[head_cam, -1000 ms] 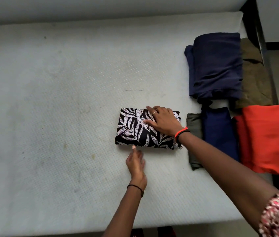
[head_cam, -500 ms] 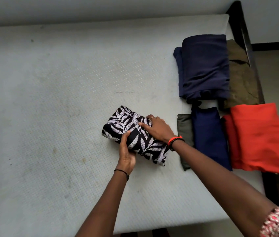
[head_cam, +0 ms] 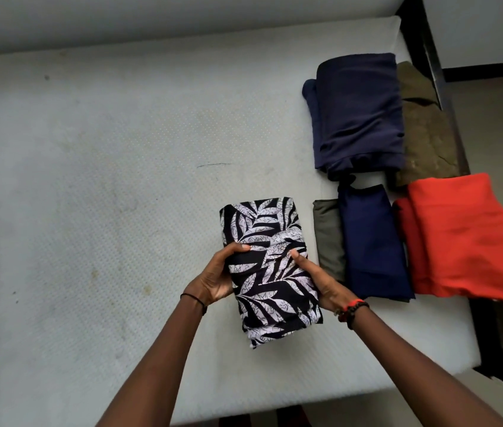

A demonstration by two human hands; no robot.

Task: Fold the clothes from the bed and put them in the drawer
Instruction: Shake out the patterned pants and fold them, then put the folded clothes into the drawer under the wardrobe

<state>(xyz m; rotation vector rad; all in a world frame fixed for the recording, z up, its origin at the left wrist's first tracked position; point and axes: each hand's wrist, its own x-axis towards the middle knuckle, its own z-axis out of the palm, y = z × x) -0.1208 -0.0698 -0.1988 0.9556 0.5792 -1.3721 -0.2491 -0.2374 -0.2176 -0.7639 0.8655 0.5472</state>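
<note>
Both left hand [head_cam: 214, 280] and right hand [head_cam: 324, 283] gripping folded leaf-print garment [head_cam: 262, 229], stained white mattress [head_cam: 89, 180], dark bed frame [head_cam: 429, 50], pale floor [head_cam: 496, 118]

I've got a single head view, wide-angle, set above the near edge of the mattress [head_cam: 105, 186] and tilted forward and down across it to the far edge and the wall [head_cam: 182, 16]. The right end and the dark bed frame [head_cam: 426, 47] are in shot; the left end runs off-frame. The patterned cloth [head_cam: 268, 272] sits near the lens, low of centre.
</note>
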